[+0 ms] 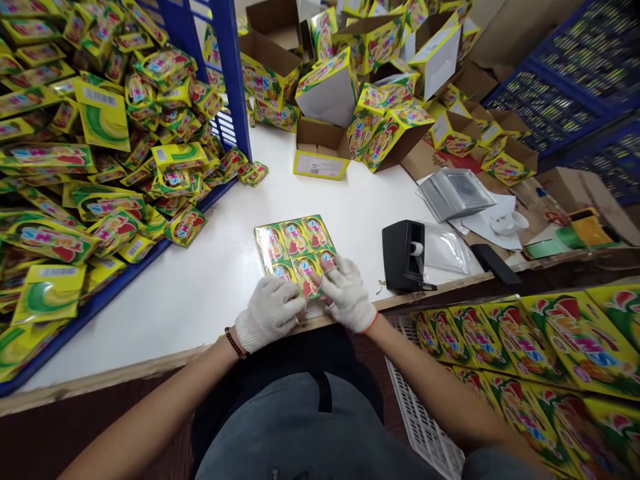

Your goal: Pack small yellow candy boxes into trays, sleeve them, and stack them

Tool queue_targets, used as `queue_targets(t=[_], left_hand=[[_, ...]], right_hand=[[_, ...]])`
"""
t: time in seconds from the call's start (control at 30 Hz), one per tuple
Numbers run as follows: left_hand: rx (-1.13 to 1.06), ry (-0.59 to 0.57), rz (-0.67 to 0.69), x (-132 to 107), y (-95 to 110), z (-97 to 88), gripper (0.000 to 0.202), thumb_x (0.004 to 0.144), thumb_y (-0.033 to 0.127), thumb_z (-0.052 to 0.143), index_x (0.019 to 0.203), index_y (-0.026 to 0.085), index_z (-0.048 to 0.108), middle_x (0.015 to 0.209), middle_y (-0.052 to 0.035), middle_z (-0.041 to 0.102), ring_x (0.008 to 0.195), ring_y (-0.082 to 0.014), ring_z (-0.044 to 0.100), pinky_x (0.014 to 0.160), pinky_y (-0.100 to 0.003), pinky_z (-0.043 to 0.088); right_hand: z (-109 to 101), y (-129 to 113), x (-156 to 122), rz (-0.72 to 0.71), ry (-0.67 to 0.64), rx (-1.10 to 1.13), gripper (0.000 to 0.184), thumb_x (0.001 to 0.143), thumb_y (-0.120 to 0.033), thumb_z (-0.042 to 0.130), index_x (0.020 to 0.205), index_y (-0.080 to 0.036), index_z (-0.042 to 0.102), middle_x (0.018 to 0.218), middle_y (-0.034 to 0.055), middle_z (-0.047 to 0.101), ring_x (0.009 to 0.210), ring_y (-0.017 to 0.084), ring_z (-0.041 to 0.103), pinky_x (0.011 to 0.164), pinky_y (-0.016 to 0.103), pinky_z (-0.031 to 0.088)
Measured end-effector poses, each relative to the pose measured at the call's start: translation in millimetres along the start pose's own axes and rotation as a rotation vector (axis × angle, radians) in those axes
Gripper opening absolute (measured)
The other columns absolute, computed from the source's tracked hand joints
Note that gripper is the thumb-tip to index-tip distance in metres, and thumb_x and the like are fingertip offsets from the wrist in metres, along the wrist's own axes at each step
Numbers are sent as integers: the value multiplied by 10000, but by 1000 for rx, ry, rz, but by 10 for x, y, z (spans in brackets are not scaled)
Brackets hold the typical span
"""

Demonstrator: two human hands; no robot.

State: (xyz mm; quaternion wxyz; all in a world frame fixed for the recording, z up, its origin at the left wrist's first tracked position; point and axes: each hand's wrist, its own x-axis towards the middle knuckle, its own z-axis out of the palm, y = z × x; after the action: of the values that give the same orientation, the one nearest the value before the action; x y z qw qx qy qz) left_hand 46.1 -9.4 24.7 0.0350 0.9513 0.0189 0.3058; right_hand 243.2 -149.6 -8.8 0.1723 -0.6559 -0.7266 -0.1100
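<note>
On the white table lies a flat pack of small printed boxes [291, 241] in yellow, green and red, set in rows of three under what looks like clear shiny wrap. My left hand [270, 312], in a white knit glove, is at the pack's near left edge with its fingers curled inward. What those fingers hold, if anything, is hidden. My right hand [347, 293], gloved too, rests at the near right corner, its fingers stretched out and the fingertips on the pack.
A blue crate [125, 277] heaped with loose small boxes stands left. Open cartons [320, 157] are piled at the back. To the right are a black tape dispenser [403, 257], clear plastic sheets [463, 190] and a black phone-like object [495, 263]. Filled cartons [500, 333] stand below the edge.
</note>
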Motion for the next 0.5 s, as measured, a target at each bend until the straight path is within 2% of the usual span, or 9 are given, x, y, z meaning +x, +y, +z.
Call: queue_targets(t=[0.1, 0.17, 0.2, 0.23, 0.27, 0.33, 0.37, 0.43, 0.5], left_hand=[[2, 58, 55, 38, 6, 84, 161, 908, 215, 529, 820, 207, 664, 743, -25, 642, 664, -165, 494, 625, -333, 326], [-4, 96, 72, 22, 4, 113, 152, 894, 181, 533, 813, 202, 659, 755, -26, 650, 671, -165, 498, 632, -329, 332], [-7, 109, 85, 12, -4, 119, 147, 888, 171, 537, 804, 201, 655, 771, -27, 659, 679, -167, 506, 636, -329, 336], [-9, 117, 100, 5, -18, 123, 142, 882, 167, 543, 794, 201, 649, 786, -28, 666, 686, -169, 515, 638, -329, 338], [-11, 124, 115, 3, -36, 128, 139, 876, 165, 550, 782, 202, 644, 795, -28, 670, 688, -169, 522, 637, -328, 337], [-12, 127, 132, 19, -77, 154, 125, 863, 169, 561, 778, 204, 645, 802, -29, 673, 687, -171, 535, 632, -324, 332], [-11, 127, 133, 39, -95, 176, 117, 855, 170, 567, 779, 205, 649, 800, -31, 673, 683, -171, 539, 627, -322, 329], [-1, 136, 126, 102, -120, 231, 115, 830, 156, 568, 763, 203, 649, 782, -32, 669, 661, -169, 539, 614, -320, 320], [23, 147, 120, 186, -131, 288, 117, 796, 139, 566, 734, 200, 644, 761, -32, 665, 633, -168, 531, 598, -320, 312]], right_hand=[[32, -190, -181, -35, 82, 9, 586, 797, -151, 567, 1373, -259, 567, 1461, 120, 532, 1478, 353, 260, 1116, 638, 272], [-33, -156, -332, -44, 77, 111, 570, 783, -148, 544, 1344, -241, 582, 1427, 127, 561, 1431, 337, 363, 1104, 620, 320], [-103, -74, -426, 10, 97, 172, 525, 791, -160, 530, 1307, -232, 604, 1379, 130, 595, 1374, 316, 444, 1085, 580, 372], [-196, 47, -532, 146, 155, 221, 458, 805, -182, 522, 1247, -226, 635, 1309, 128, 635, 1297, 291, 521, 1056, 529, 422], [-304, 200, -645, 346, 242, 246, 388, 825, -214, 516, 1187, -216, 656, 1233, 130, 661, 1214, 270, 574, 1024, 486, 455], [-533, 551, -867, 856, 455, 200, 311, 851, -314, 520, 1095, -188, 665, 1124, 138, 668, 1119, 266, 592, 1003, 465, 455], [-636, 720, -962, 1025, 514, 175, 329, 854, -370, 516, 1069, -166, 660, 1086, 146, 662, 1098, 277, 583, 992, 472, 448], [-776, 999, -1098, 1229, 533, 223, 384, 839, -479, 505, 954, -152, 669, 917, 122, 662, 984, 276, 591, 900, 442, 475], [-813, 1175, -1163, 1313, 475, 373, 437, 809, -574, 495, 808, -172, 667, 696, 56, 615, 791, 238, 589, 740, 370, 493]])
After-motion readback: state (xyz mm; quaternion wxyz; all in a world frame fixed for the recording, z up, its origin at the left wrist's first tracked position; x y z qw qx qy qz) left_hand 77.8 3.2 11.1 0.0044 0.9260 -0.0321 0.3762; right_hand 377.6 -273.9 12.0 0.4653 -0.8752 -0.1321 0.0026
